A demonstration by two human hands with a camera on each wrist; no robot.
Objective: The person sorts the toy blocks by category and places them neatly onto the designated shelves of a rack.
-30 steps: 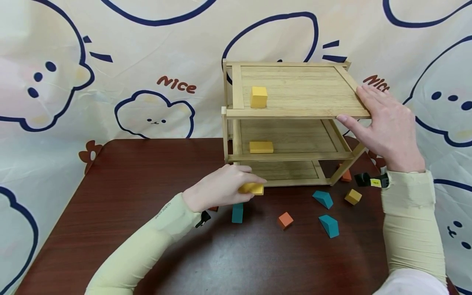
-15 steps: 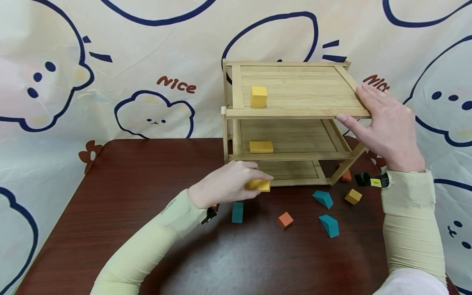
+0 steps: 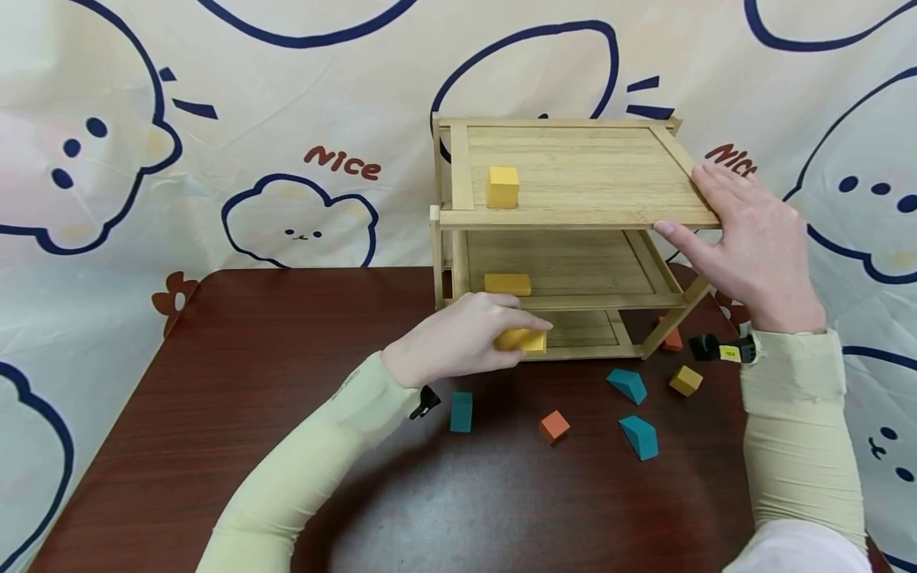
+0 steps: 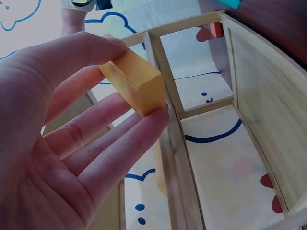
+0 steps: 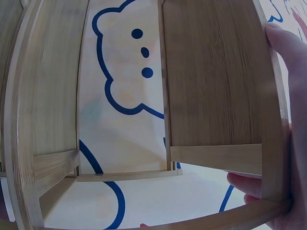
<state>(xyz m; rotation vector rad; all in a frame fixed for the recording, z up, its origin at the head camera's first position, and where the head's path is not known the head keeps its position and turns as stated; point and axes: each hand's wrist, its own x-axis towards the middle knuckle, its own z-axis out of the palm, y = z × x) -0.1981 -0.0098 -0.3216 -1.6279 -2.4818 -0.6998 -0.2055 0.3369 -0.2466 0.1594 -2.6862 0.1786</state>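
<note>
My left hand [image 3: 466,334] pinches a yellow block [image 3: 526,341] between thumb and fingers, in front of the opening to the lowest tier of a wooden shelf rack [image 3: 573,171]. In the left wrist view this block [image 4: 136,79] shows an oblong shape, with the rack's frame behind it. My right hand [image 3: 759,247] holds the top tier at its front right corner, thumb at the front rail. Fingertips [image 5: 244,184] curl beneath that tier in the right wrist view. A yellow block [image 3: 503,187] stands on the top tier's left part; another yellow block [image 3: 507,284] lies on the middle tier.
On the dark table before the rack lie a teal block [image 3: 462,412], an orange cube [image 3: 555,427], two teal wedges [image 3: 639,438] and a yellow cube [image 3: 685,380]. An orange piece [image 3: 671,335] sits by the rack's right leg. A patterned cloth hangs behind.
My left hand has moved right and slightly up with the yellow block, from the rack's lower left corner to the front of its lowest tier. My right hand stays where it was.
</note>
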